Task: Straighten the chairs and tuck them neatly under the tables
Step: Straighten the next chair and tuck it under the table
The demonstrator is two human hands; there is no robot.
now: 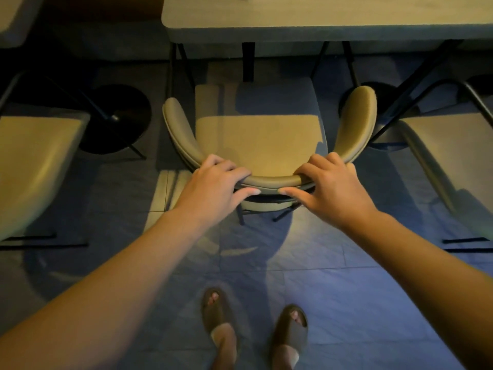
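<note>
Head view shows both hands, left hand [218, 180] and right hand [329, 182], with fingers curled over the curved back of the middle chair [260, 140]. It faces the tabletop [320, 20] squarely, but its seat sits mostly outside the edge, so tucking looks unfinished. Neighbouring chairs, left chair [34, 161] and right chair [448, 145], also stand out. Padded tan upholstery, thin dark metal legs.

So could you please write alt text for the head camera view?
Seen from above, a person's left hand and right hand grip the curved backrest of a tan chair facing a table. Its seat is mostly outside the table edge. Similar chairs stand at both sides; sandalled feet show below.
</note>
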